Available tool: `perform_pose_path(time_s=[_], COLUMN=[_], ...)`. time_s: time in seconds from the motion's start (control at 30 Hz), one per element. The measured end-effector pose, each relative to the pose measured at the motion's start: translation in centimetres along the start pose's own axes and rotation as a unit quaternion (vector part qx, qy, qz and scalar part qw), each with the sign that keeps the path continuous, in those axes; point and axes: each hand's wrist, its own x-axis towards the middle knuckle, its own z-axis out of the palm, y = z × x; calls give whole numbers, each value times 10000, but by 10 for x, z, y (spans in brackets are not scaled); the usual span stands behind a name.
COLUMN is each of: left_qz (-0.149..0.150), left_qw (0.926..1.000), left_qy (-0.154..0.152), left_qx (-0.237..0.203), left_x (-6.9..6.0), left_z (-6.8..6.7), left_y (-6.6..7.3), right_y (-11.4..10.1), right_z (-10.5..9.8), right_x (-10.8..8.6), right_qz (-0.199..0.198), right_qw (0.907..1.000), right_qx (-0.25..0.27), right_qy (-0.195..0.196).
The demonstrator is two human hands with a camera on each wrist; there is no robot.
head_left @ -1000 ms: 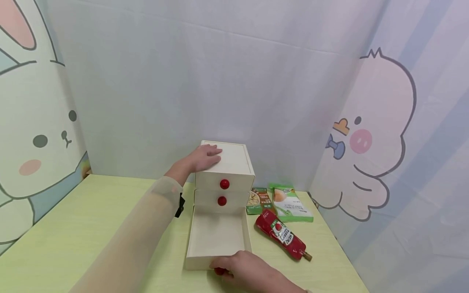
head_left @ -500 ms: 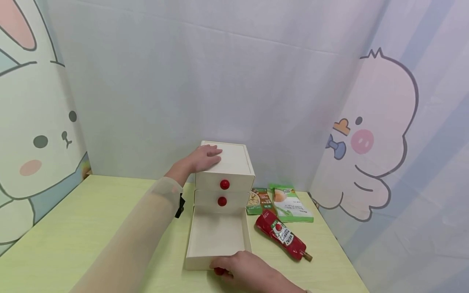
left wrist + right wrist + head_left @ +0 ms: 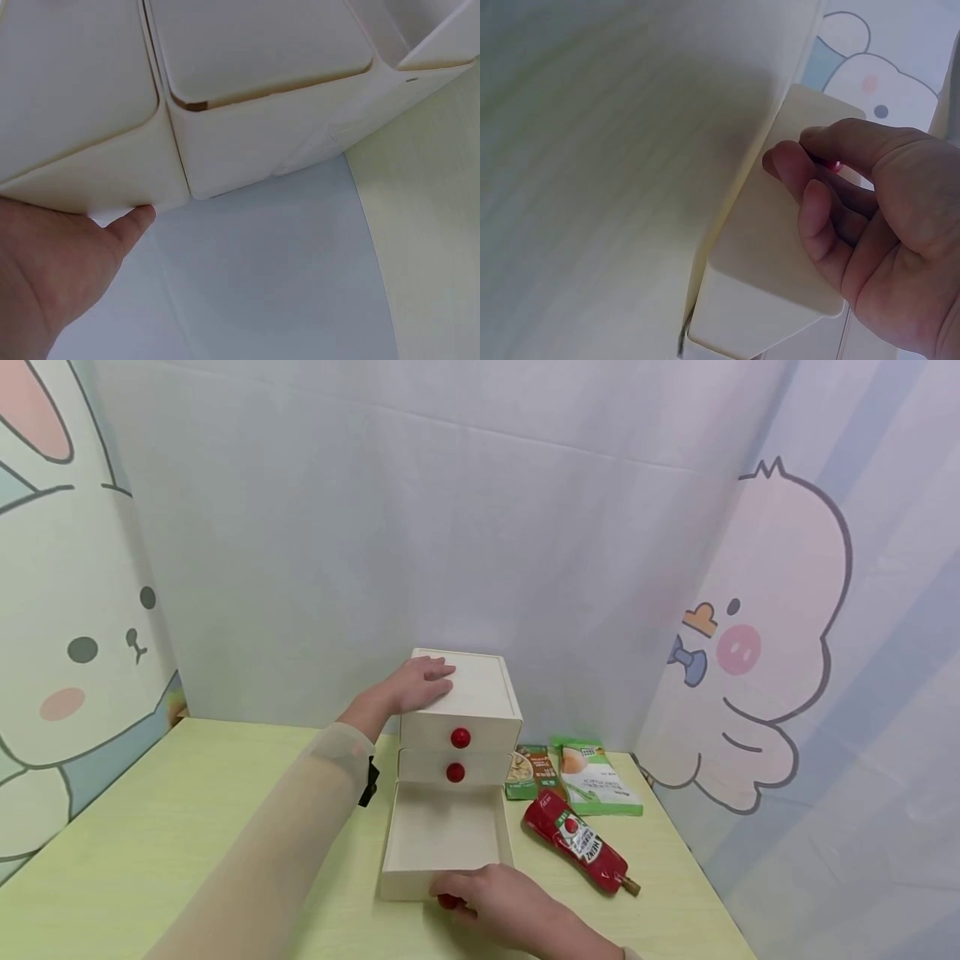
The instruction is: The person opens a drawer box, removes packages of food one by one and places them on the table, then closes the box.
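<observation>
A cream drawer cabinet (image 3: 483, 681) with red round knobs stands near the back of the table. Its bottom drawer (image 3: 444, 839) is pulled out, and nothing lies inside. My left hand (image 3: 416, 683) rests on the cabinet's top at the left side, fingers laid across it; the left wrist view shows part of this hand (image 3: 64, 262) against the cabinet's edge. At the drawer's front, my right hand (image 3: 506, 902) pinches the red knob (image 3: 448, 901). In the right wrist view the knob (image 3: 832, 163) is mostly hidden by the thumb and fingers.
Right of the cabinet lies a red Heinz ketchup pouch (image 3: 577, 843) with its cap toward the front right. Behind it are a brown and green packet (image 3: 531, 771) and a white and green packet (image 3: 598, 779). A curtain (image 3: 480, 527) hangs behind the yellow table (image 3: 247, 777).
The bottom drawer has slid slightly inward, with my right hand moving along on the knob. My left hand has stayed on the cabinet's top.
</observation>
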Motion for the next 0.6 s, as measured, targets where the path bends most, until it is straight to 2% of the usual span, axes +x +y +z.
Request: perform_pose_path(time_s=[0.6], left_qz=[31], left_qw=[10000], left_qy=[-3], left_qx=[-41], left_x=[-1], left_z=[0], left_y=[1], right_y=[4], right_z=[0], right_x=[9], right_qz=[247], right_qw=[9996], right_qx=[-101], right_qy=[7])
